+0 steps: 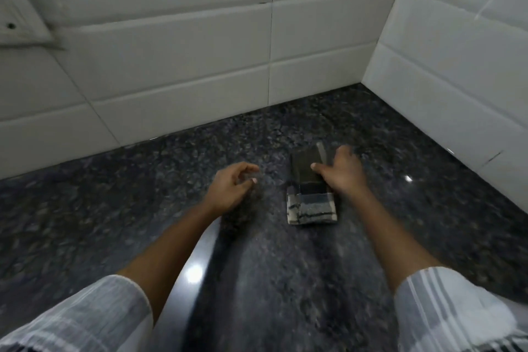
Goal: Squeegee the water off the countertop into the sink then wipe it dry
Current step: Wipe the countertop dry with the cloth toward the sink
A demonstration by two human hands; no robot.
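A folded cloth (310, 200), dark with a pale striped near end, lies flat on the dark speckled granite countertop (143, 208). My right hand (343, 174) rests on the cloth's far right part, thumb pressed on top and fingers over its right edge. My left hand (231, 188) hovers just above the counter to the left of the cloth, fingers loosely curled and apart, holding nothing. No squeegee and no sink are in view. The picture is blurred by motion.
White tiled walls (185, 66) meet in a corner at the back right, close behind the cloth. A white switch plate (20, 17) is mounted on the wall at upper left. Ceiling lights reflect off the glossy counter.
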